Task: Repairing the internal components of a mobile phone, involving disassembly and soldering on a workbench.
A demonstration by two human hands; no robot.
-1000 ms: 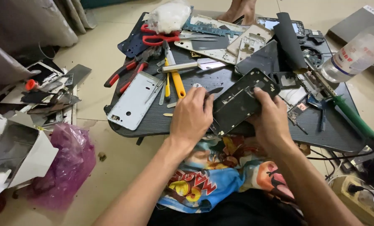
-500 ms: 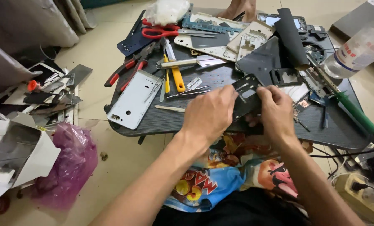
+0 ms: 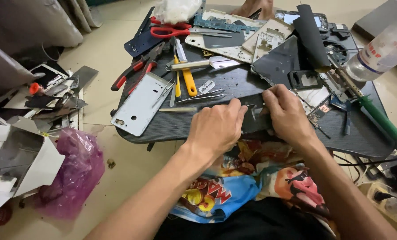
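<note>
Leftmost, on the floor, you have a crumpled purple plastic bag point(image 3: 72, 173) beside torn white cardboard point(image 3: 16, 164), well apart from your work. On the low dark table point(image 3: 180, 129), a white phone back cover point(image 3: 140, 103) lies flat near its left edge, with red-handled pliers point(image 3: 134, 69) above it and a yellow-handled tool point(image 3: 187, 80) and thin metal tweezers point(image 3: 203, 94) just to the right.

Your left hand point(image 3: 216, 129) is curled closed over the left end of the dark phone frame point(image 3: 254, 116), fingers wrapped on its upper edge. Your right hand point(image 3: 289, 115) pinches the frame's right end, thumb and fingertips closed on it. The frame sits between both hands, at the table's near edge, just above your lap; whether it rests on the table or is lifted clear, I cannot tell.

That frame looks thin, light and fairly stiff, yet it would likely bend or crack if twisted, so hold it by the outer edges, not the middle.

Further right lie a green-handled soldering iron point(image 3: 378, 118) and a clear plastic bottle point(image 3: 378, 53) at the far corner.
</note>
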